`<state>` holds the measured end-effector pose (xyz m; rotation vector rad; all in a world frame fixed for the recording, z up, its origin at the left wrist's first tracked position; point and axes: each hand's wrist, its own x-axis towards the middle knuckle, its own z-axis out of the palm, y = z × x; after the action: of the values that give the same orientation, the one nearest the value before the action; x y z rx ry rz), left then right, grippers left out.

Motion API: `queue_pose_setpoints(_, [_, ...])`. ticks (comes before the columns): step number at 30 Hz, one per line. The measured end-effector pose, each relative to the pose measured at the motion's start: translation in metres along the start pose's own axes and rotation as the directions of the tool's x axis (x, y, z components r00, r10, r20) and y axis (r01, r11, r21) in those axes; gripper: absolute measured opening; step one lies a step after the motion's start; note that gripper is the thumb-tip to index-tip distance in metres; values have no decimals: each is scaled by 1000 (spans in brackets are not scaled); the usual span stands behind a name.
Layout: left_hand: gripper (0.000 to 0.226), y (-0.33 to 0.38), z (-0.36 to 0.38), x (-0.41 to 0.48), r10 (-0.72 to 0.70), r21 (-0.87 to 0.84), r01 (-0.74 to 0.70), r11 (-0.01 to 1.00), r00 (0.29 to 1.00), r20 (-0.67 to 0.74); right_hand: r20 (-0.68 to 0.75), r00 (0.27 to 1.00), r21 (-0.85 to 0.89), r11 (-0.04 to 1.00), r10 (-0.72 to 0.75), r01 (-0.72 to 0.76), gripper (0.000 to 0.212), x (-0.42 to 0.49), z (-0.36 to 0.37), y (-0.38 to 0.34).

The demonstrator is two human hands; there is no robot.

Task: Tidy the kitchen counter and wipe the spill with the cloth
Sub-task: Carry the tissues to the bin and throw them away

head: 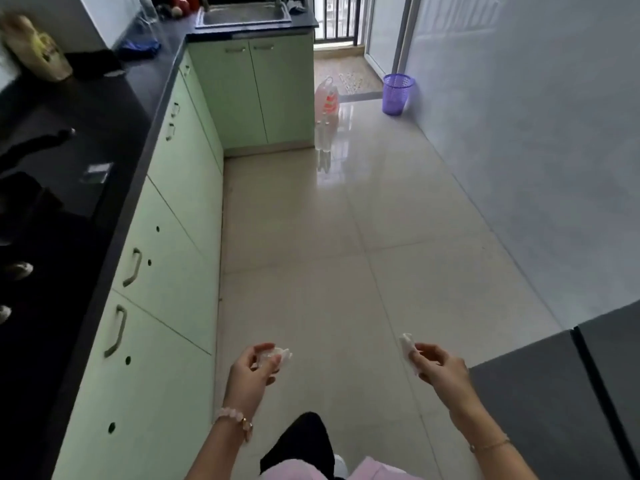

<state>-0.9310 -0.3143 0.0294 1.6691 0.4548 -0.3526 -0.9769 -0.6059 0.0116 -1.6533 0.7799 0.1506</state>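
- Your left hand is held out low in front of you over the tiled floor, wrist bent slightly inward, with a pink bead bracelet at the wrist.
- Its fingers are curled closed around a crumpled white wad; the wad sticks out past the fingertips on the side toward your other hand. Whether it is tissue or cloth cannot be told.
- Your right hand reaches forward at about the same height, forearm angled in from the lower right, a thin bracelet on the wrist.
- Thumb and fingers of that hand are pinched together on a second white piece, which stands up above the fingertips and hangs a little below them.
- The two hands are well apart, each white piece on the inner side of its hand, facing the gap between them.
- The dark counter runs along your left, above pale green cabinets; both hands are off it, out over the floor.
- On the counter far ahead lie a blue cloth and a tan bag; beyond them sits the sink. Any spill on the dark surface cannot be made out.
- A purple basket stands on the floor by the right wall, far ahead of your hands.
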Motion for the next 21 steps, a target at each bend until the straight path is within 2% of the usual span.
queue_pose_setpoints(7, [9, 14, 61, 131, -176, 63, 172, 983, 982, 63, -21, 976, 53, 976, 215, -213, 14, 123, 4, -10])
queue_pose_setpoints(11, [13, 56, 100, 224, -230, 143, 214, 966, 967, 106, -82, 913, 26, 916, 401, -400, 23, 187, -10, -8])
queue_pose_setpoints(15, [13, 130, 142, 323, -212, 238, 166, 957, 960, 182, -182, 835, 51, 853, 520, -520, 33, 239, -26, -36])
queue_pose_setpoints(19, [10, 209, 198, 416, -158, 303, 74, 950, 952, 264, -231, 820, 66, 850, 523, -523, 30, 296, -40, -84])
queue_pose_setpoints(21, [14, 240, 227, 459, -135, 317, 35, 948, 944, 301, -220, 809, 84, 837, 545, -541, 35, 332, -44, -108])
